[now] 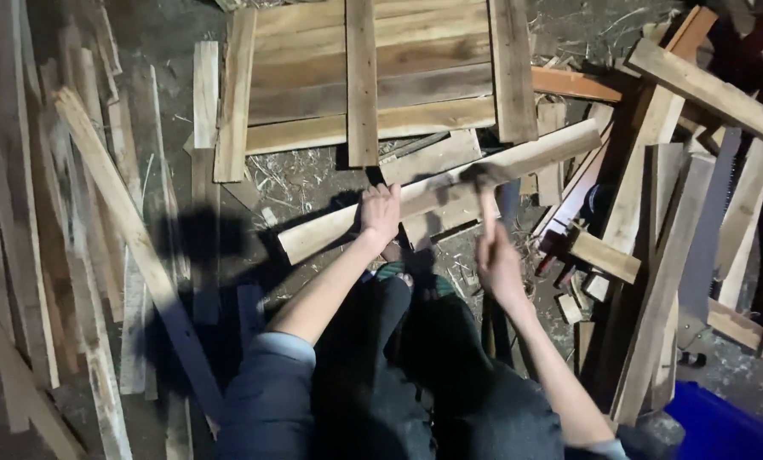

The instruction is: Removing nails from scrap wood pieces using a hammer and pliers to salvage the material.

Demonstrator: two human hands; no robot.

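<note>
A: Position of the plank?
B: Long pale plank point(437, 194), lying flat on the ground at centre frame, running from 8 o'clock up to 2 o'clock. Short board point(450, 213) resting against its lower edge.

A: Hand states?
B: Left hand point(380, 213) pressed on the plank's upper face, fingers curled over the far edge, gripping it. Right hand point(498, 264) at 4 o'clock of the left, fingers closed around the wooden handle of a hammer point(486, 192). Hammer head blurred, just above the plank.

A: Surroundings?
B: Slatted pallet panel point(373, 77) at 12 o'clock. Loose slats point(100, 221) stacked at 9 o'clock. Crossed timber pile point(671, 213) at 3 o'clock. Blue container point(722, 430) at 5 o'clock. Dark trousers point(398, 375) at 6 o'clock.
</note>
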